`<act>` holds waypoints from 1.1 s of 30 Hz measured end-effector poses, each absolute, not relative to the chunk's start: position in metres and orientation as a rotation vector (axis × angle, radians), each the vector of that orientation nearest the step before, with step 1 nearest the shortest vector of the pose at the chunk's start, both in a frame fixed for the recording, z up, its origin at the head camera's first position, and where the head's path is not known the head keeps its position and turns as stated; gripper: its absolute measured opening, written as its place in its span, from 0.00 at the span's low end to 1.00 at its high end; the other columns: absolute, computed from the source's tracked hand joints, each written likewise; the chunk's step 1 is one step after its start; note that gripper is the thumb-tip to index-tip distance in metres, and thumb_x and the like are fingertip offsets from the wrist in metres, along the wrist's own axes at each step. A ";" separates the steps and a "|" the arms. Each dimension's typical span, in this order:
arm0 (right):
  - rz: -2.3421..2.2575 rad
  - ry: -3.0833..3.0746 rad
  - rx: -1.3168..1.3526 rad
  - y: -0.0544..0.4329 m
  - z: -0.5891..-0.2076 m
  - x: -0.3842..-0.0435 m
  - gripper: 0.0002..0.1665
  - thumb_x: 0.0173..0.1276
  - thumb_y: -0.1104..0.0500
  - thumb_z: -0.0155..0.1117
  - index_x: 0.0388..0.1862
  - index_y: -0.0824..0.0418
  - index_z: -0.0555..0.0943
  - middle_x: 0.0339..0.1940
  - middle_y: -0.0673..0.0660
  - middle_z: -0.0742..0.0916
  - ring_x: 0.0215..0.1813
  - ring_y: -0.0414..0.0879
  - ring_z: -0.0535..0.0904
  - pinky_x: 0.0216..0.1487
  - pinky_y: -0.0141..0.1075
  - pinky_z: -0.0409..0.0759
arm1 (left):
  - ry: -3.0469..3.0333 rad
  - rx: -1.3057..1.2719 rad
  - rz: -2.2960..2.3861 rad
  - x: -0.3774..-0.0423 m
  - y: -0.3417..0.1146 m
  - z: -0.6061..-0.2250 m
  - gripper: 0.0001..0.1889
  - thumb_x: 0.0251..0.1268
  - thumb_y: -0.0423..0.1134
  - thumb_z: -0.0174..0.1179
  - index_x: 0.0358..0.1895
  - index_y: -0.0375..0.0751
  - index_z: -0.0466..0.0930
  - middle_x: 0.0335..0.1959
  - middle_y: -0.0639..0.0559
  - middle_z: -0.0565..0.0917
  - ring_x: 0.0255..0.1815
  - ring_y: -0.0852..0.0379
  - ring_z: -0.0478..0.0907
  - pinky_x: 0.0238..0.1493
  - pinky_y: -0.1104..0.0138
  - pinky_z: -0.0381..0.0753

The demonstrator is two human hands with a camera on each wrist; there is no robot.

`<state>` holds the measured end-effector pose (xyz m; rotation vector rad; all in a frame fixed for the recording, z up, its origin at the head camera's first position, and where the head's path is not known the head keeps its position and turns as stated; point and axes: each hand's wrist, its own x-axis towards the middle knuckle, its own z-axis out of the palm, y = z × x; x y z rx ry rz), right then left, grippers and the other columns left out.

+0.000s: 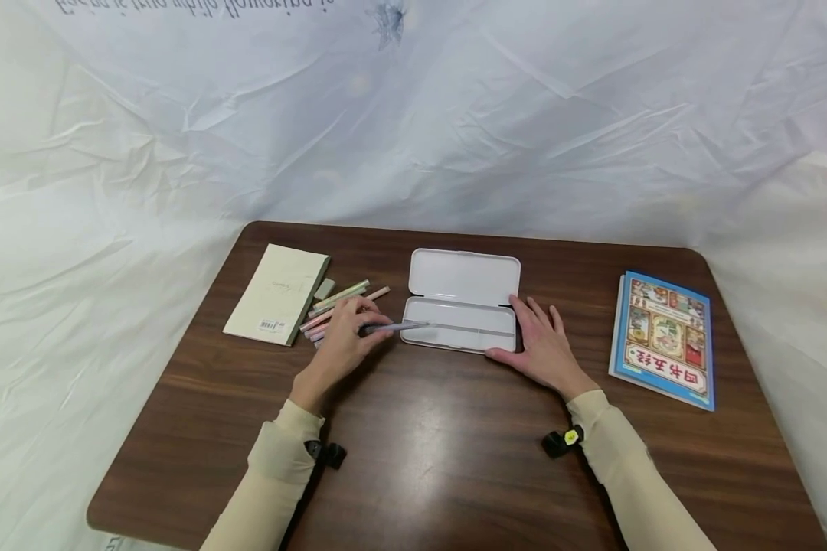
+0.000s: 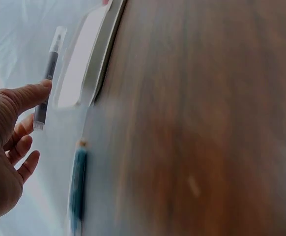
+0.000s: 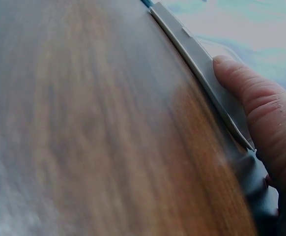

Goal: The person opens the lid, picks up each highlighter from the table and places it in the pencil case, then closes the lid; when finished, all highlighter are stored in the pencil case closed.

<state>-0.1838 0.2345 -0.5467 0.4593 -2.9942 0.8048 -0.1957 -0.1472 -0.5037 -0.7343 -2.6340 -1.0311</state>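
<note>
A slim marker (image 2: 45, 83) with a dark barrel and a clear cap is pinched between the thumb and fingers of my left hand (image 1: 347, 337). Its capped tip points right, over the left part of an open white pencil case (image 1: 441, 312). The case's lid (image 1: 465, 275) is tipped back, and a thin divider runs inside the tray. At the tray's right end, my right hand (image 1: 543, 348) holds the case, thumb on the front side and index finger near the hinge. Beside my left hand lie several pastel markers (image 1: 341, 298), partly hidden by it.
An eraser (image 1: 325, 288) lies between the markers and a cream notebook (image 1: 276, 295) at the left. A blue-edged illustrated book (image 1: 665, 340) is at the right of the brown table (image 1: 427, 459). White sheeting (image 1: 455, 130) hangs behind the table.
</note>
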 end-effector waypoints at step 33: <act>0.800 -2.991 0.441 0.234 -0.546 -0.183 0.68 0.61 0.27 0.74 0.87 0.60 0.55 0.83 0.65 0.68 0.86 0.65 0.53 0.80 0.67 0.38 | -2.811 -1.102 -0.651 -0.253 -0.032 -0.499 0.10 0.69 0.46 0.73 0.46 0.47 0.94 0.46 0.51 0.83 0.49 0.49 0.73 0.53 0.58 0.74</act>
